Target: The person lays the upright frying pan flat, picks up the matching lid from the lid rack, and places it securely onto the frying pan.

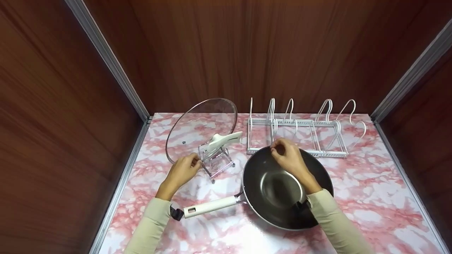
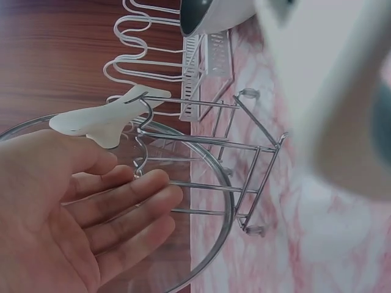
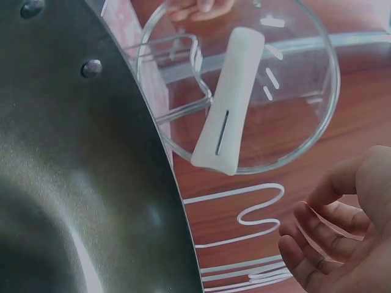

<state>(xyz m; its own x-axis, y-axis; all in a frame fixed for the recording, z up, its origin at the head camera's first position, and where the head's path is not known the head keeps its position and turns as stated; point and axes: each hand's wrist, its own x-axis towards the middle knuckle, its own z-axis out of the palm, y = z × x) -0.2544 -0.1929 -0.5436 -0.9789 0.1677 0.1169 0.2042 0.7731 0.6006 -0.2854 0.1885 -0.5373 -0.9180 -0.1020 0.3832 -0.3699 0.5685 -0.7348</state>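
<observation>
A clear glass lid (image 1: 201,123) with a pale handle (image 2: 101,116) leans upright in a small metal wire stand (image 1: 220,165). Beside the stand's left side is my left hand (image 1: 182,171), its fingers loosely bent with nothing visible in them. Its fingertips (image 2: 162,183) are close to the stand's wire; whether they touch it I cannot tell. My right hand (image 1: 290,158) hovers over the far part of a dark frying pan (image 1: 279,190), fingers relaxed and holding nothing. The pan lies on the table, its cream handle (image 1: 212,206) pointing left.
Behind the pan stands a white wire rack (image 1: 300,121) with several curved dividers, partly hidden by the pan and right hand. Brown wood-grain panels (image 1: 226,53) with metal edge strips enclose the pink-and-white marbled table (image 1: 141,211) at the back and sides.
</observation>
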